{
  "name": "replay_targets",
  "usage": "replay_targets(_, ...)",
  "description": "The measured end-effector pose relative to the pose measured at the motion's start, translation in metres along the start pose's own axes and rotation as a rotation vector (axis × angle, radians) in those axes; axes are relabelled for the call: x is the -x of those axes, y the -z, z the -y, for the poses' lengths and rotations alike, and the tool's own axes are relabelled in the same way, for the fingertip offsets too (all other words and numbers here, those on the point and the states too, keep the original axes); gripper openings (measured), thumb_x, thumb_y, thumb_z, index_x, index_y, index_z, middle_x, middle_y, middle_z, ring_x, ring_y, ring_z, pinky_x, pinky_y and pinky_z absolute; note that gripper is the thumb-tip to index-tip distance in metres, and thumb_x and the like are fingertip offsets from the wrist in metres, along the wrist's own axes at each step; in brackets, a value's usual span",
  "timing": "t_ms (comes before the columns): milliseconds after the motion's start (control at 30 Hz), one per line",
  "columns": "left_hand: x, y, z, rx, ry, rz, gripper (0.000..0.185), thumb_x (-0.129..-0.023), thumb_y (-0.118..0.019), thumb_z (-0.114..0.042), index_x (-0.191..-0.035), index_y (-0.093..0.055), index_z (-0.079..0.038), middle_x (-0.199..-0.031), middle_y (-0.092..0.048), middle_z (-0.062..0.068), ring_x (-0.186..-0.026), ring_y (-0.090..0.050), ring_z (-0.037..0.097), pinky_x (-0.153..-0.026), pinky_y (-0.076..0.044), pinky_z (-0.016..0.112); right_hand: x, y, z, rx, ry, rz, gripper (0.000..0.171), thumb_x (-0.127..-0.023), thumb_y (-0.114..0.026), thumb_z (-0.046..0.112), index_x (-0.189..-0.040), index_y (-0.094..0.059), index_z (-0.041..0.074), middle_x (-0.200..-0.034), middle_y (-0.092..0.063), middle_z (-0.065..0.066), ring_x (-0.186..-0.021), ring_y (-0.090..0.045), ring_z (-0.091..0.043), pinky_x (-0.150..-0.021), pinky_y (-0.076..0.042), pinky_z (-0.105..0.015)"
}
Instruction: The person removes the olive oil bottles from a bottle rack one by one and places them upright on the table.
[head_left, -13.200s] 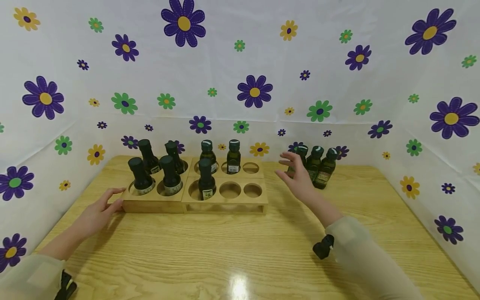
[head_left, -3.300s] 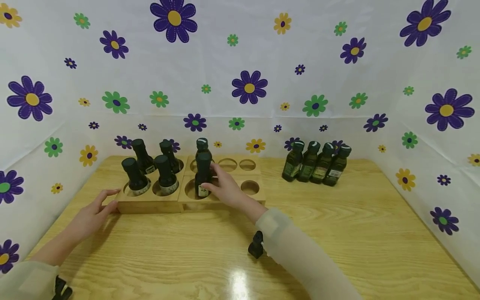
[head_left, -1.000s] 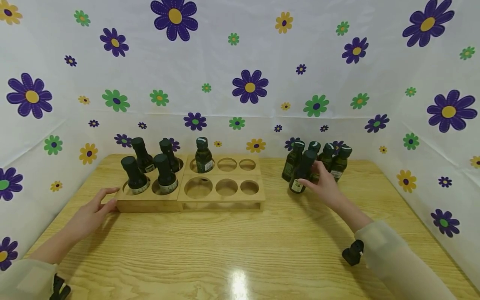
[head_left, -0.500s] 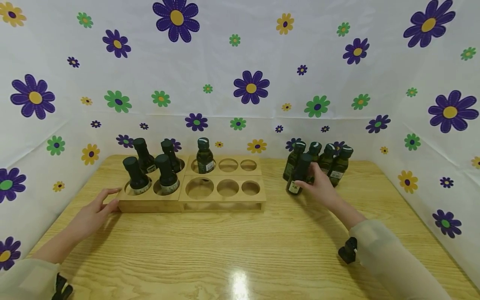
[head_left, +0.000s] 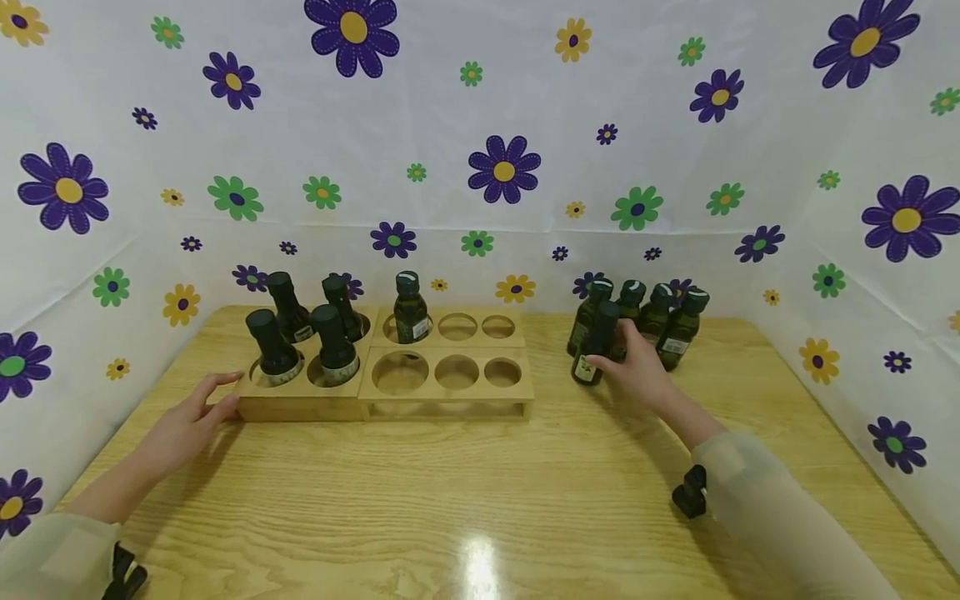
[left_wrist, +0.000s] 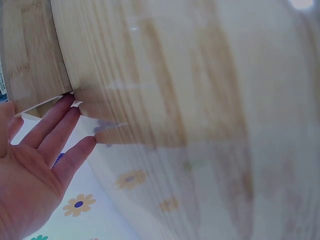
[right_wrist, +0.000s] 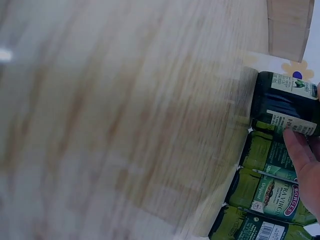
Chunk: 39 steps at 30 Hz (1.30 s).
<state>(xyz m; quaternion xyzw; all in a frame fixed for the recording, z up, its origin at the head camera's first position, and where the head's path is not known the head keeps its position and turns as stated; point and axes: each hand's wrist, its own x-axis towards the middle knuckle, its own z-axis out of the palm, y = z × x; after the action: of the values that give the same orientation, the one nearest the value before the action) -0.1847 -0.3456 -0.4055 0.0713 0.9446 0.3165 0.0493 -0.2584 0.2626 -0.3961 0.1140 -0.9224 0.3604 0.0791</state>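
Note:
My right hand (head_left: 637, 367) holds a dark bottle with a tall black cap (head_left: 597, 346), thumb on one side and fingers on the other. It stands upright, low on the table, just before a row of small green olive oil bottles (head_left: 682, 333); in the right wrist view an olive oil bottle (right_wrist: 275, 195) shows its label. My left hand (head_left: 183, 427) touches the left front corner of a wooden bottle rack (head_left: 300, 409), and the left wrist view shows that hand (left_wrist: 40, 170) with its fingers extended against the rack's end. Several black-capped bottles (head_left: 337, 354) sit in its holes.
A second wooden rack (head_left: 450, 410) adjoins the first on its right. One small green bottle (head_left: 410, 312) stands in its back left hole; the other holes hold nothing. A white flowered cloth (head_left: 450, 125) rises behind the wooden table (head_left: 420, 492) and at both sides.
One small green bottle left the second rack's back row and joined the right-hand row. My right hand then carried the black-capped bottle there from the front left hole. My left hand stayed at the rack.

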Motion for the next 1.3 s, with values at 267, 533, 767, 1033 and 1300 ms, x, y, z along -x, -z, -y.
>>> replay_targets(267, 0.000, 0.000, 0.000, -0.005, -0.005, -0.006, 0.054, -0.107, -0.029, -0.038, -0.150, -0.025, -0.005, -0.127, -0.052, 0.037, -0.112, -0.050, 0.057, -0.074, -0.044, 0.052, -0.001, 0.001, 0.001, -0.019, -0.014, -0.031, 0.065, -0.088, -0.075, 0.021, -0.133, -0.036, -0.006, -0.119, -0.053, -0.026, -0.113, -0.052, -0.041, -0.091, -0.043, -0.053)
replay_targets(533, -0.001, 0.000, 0.001, -0.008, -0.004, -0.004, 0.054, -0.108, -0.029, -0.038, -0.150, -0.025, -0.005, -0.124, -0.054, 0.038, -0.107, -0.054, 0.055, -0.069, -0.043, 0.046, 0.014, 0.010, 0.000, -0.123, 0.023, -0.068, 0.056, -0.090, -0.072, 0.012, -0.131, -0.038, -0.005, -0.126, -0.049, -0.024, -0.116, -0.051, -0.040, -0.090, -0.045, -0.052)
replay_targets(767, -0.002, 0.000, 0.003, -0.002, 0.002, -0.001, 0.054, -0.107, -0.029, -0.038, -0.151, -0.024, -0.006, -0.128, -0.051, 0.038, -0.111, -0.051, 0.057, -0.071, -0.043, 0.048, 0.028, 0.011, 0.014, -0.187, 0.059, -0.054, 0.054, -0.089, -0.072, 0.011, -0.129, -0.039, -0.002, -0.124, -0.051, -0.021, -0.115, -0.051, -0.040, -0.091, -0.042, -0.054)
replay_targets(1033, -0.001, 0.000, 0.001, 0.001, 0.003, 0.001, 0.054, -0.107, -0.029, -0.038, -0.151, -0.024, -0.006, -0.127, -0.051, 0.038, -0.107, -0.054, 0.055, -0.071, -0.043, 0.048, 0.022, -0.011, 0.045, -0.244, 0.126, -0.005, 0.051, -0.089, -0.072, 0.010, -0.129, -0.042, -0.001, -0.123, -0.053, -0.019, -0.112, -0.053, -0.035, -0.088, -0.045, -0.052)
replay_targets(1300, 0.000, 0.000, 0.000, -0.006, 0.000, -0.008, 0.054, -0.107, -0.029, -0.038, -0.151, -0.024, -0.006, -0.127, -0.052, 0.038, -0.111, -0.051, 0.057, -0.074, -0.044, 0.054, 0.004, -0.036, 0.074, -0.266, 0.195, 0.020, 0.053, -0.086, -0.075, 0.008, -0.129, -0.044, 0.000, -0.124, -0.055, -0.021, -0.112, -0.055, -0.036, -0.086, -0.046, -0.052)
